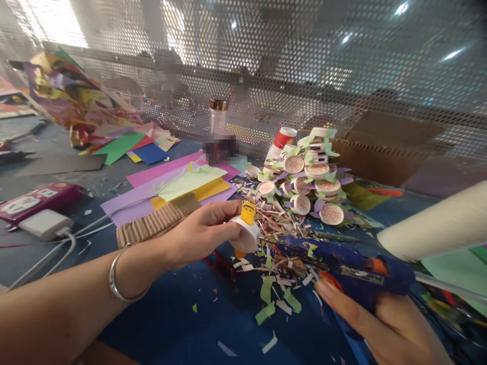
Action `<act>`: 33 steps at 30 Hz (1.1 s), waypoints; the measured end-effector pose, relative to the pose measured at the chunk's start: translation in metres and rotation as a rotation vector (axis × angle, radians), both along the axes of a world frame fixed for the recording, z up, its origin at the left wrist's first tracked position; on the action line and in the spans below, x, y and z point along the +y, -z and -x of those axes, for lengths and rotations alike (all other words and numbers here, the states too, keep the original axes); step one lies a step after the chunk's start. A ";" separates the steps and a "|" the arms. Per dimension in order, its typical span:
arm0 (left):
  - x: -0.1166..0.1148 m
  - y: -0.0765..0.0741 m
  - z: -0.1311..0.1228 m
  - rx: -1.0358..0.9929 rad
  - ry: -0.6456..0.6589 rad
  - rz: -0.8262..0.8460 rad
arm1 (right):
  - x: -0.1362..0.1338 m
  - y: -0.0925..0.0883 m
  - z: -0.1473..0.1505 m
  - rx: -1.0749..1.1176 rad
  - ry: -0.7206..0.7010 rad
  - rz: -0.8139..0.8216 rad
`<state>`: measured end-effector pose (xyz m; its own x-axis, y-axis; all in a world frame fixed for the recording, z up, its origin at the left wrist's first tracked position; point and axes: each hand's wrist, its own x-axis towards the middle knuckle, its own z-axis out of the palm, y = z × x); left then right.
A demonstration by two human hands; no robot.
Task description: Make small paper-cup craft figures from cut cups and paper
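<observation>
Between the thumb and fingers of my left hand (207, 228) is a small white paper cup piece (249, 238), its round opening turned to the right. A yellow paper face (248, 213) with drawn eyes stands on its upper side, and a bit of orange shows underneath. My right hand (391, 324) is closed round the handle of a blue glue gun (342, 268), index finger by the orange trigger. The gun's nozzle points left, close to the cup piece; whether they touch I cannot tell. Behind them is a pile of similar cup pieces (300, 185) with green and purple strips.
Paper scraps (281, 299) litter the blue table. Coloured paper sheets (182, 187) and corrugated cardboard (155, 220) lie left of centre, near a white cable and charger (47, 224). A thick cream roll (437, 223) juts in at right. Perforated metal (266, 56) bounds the back.
</observation>
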<state>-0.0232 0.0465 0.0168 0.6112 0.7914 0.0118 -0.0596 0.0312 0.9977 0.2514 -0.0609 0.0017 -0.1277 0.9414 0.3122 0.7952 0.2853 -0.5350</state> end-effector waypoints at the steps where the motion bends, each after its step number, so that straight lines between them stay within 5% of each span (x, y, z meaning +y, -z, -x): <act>1: 0.000 0.000 0.000 0.014 -0.005 -0.010 | 0.000 0.001 -0.001 -0.019 -0.013 0.000; 33: 0.002 -0.002 0.001 -0.001 0.026 -0.049 | 0.003 -0.001 -0.001 -0.089 -0.019 -0.028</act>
<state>-0.0247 0.0489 0.0186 0.6315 0.7737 0.0513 -0.0608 -0.0165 0.9980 0.2521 -0.0576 0.0030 -0.1742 0.9297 0.3246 0.8337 0.3147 -0.4538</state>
